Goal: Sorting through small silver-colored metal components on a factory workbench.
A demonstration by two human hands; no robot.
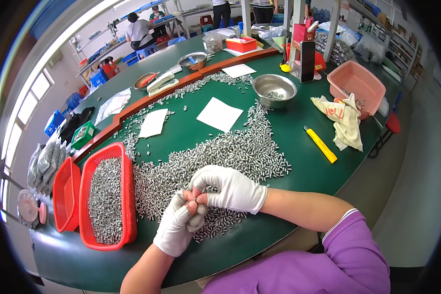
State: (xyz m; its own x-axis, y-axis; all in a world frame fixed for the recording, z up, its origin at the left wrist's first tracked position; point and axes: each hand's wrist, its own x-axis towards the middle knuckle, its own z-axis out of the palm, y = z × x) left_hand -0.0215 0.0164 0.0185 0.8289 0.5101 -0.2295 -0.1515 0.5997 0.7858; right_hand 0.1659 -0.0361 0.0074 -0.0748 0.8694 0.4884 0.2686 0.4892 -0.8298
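My left hand [176,228] and my right hand [232,190] wear white gloves with bare fingertips. They meet over a wide spread of small silver metal parts [220,154] on the green table [274,220]. Between the fingertips of both hands is a tiny metal part [196,199], mostly hidden by the fingers. Both hands are closed in a pinch around it. Left of my hands stands a red plastic basket [131,196] full of the same silver parts.
Another red basket [66,191] stands farther left. A steel bowl [274,100], yellow utility knife [321,144], pink basket [360,81] and cloth [345,122] lie to the right. White papers [219,114], a wooden divider [181,81] and an upright phone [307,61] are farther back. People work behind.
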